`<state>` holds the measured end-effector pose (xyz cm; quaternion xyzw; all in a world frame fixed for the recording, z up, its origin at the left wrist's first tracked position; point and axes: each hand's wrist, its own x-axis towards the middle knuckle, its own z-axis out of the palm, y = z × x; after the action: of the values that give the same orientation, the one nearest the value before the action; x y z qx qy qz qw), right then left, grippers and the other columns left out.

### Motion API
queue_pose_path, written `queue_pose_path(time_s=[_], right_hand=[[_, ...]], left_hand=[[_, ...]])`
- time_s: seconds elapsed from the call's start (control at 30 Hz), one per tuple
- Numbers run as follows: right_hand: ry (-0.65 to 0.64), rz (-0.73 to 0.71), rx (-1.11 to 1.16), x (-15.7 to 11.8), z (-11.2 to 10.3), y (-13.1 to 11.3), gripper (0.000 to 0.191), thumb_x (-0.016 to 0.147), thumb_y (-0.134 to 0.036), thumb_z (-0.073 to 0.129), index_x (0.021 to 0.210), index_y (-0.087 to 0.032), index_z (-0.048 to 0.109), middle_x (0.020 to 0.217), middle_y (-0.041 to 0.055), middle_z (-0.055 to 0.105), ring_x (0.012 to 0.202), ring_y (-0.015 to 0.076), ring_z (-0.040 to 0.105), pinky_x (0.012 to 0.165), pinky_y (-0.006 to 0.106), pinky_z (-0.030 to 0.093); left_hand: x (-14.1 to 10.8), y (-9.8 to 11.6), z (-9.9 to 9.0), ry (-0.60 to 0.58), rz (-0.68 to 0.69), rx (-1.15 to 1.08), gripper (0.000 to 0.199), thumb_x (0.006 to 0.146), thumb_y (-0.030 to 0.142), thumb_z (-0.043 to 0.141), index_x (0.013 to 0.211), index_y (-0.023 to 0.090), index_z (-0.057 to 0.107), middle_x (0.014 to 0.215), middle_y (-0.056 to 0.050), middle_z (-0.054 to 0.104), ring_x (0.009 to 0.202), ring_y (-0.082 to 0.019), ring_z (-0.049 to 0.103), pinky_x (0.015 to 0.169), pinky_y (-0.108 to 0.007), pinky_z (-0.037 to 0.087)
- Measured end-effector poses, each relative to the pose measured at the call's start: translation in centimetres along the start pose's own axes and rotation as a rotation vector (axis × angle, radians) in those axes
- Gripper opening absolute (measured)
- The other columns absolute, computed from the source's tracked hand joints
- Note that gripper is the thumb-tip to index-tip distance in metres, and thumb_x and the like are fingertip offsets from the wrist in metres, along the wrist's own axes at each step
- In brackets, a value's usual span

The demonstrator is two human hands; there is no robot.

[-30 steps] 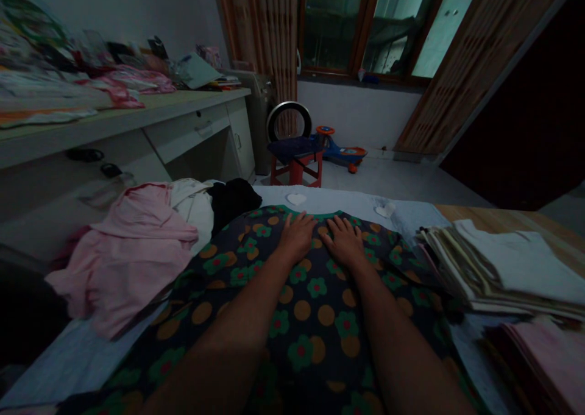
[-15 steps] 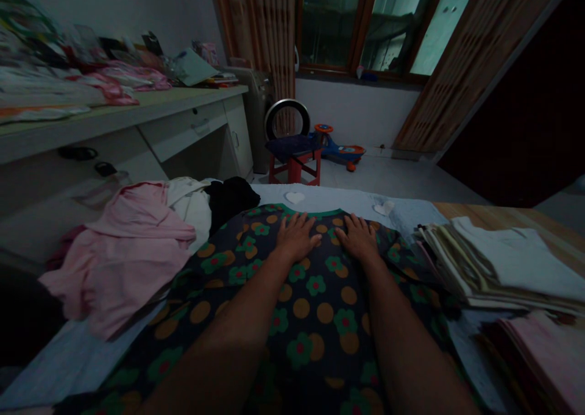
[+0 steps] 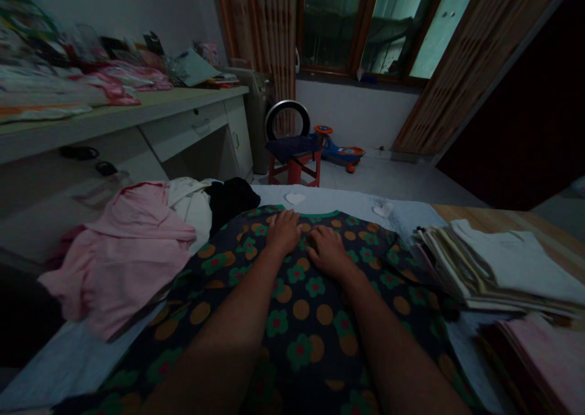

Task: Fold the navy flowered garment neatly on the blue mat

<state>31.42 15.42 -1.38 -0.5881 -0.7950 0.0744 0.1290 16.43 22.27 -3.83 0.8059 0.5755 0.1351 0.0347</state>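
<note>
A dark garment [image 3: 300, 310] with green flowers and orange dots lies spread out, its green-edged neckline at the far side. My left hand [image 3: 284, 232] rests flat on it just below the left part of the neckline, fingers extended. To its right, my right hand [image 3: 326, 248] lies on the cloth with its fingers a little bent and slightly apart. Neither hand holds anything. The two hands are close together but not touching. Both forearms cover parts of the garment.
Crumpled pink clothing [image 3: 137, 250], white cloth [image 3: 189, 205] and black cloth [image 3: 233, 198] lie left. Folded stacks, one topped white [image 3: 521, 256], one pink [image 3: 548, 354], sit right. Beyond are a cluttered desk [image 3: 183, 101], a red stool [image 3: 295, 170] and a ride-on toy [image 3: 342, 152].
My right hand has moved left and slightly nearer, toward my left hand, its fingers more bent. My left hand has shifted slightly left. More of the garment's upper right shows.
</note>
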Motion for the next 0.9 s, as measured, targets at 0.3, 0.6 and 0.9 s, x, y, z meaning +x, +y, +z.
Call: queue_pose_path(time_s=[0.3, 0.6, 0.9], right_hand=[[-0.111, 0.048, 0.001, 0.2, 0.5, 2.0, 0.056, 0.097, -0.048, 0.042, 0.147, -0.021, 0.039, 0.157, 0.0093, 0.034, 0.147, 0.0243, 0.023, 0.119, 0.049, 0.014], [-0.125, 0.118, -0.053, 0.3, -0.5, 3.8, 0.058, 0.099, -0.051, 0.035, 0.149, -0.023, 0.039, 0.161, 0.0050, 0.027, 0.149, 0.0243, 0.020, 0.120, 0.045, 0.016], [-0.109, 0.273, -0.141, 0.4, -0.6, 5.6, 0.061, 0.099, -0.054, 0.032, 0.152, -0.024, 0.034, 0.162, 0.0046, 0.023, 0.149, 0.0258, 0.020, 0.119, 0.047, 0.018]], left_hand=[[0.0, 0.0, 0.0, -0.002, 0.006, -0.009, 0.044, 0.097, 0.033, 0.039, 0.139, 0.020, 0.047, 0.152, -0.009, 0.045, 0.143, -0.025, 0.033, 0.119, -0.050, 0.024], [0.0, 0.1, -0.4, -0.039, -0.017, -0.042, 0.044, 0.098, 0.033, 0.039, 0.139, 0.020, 0.047, 0.153, -0.009, 0.042, 0.144, -0.025, 0.031, 0.119, -0.050, 0.022], [0.1, 0.1, -0.4, -0.026, -0.019, -0.049, 0.043, 0.097, 0.034, 0.040, 0.138, 0.021, 0.048, 0.152, -0.009, 0.044, 0.143, -0.025, 0.033, 0.120, -0.049, 0.021]])
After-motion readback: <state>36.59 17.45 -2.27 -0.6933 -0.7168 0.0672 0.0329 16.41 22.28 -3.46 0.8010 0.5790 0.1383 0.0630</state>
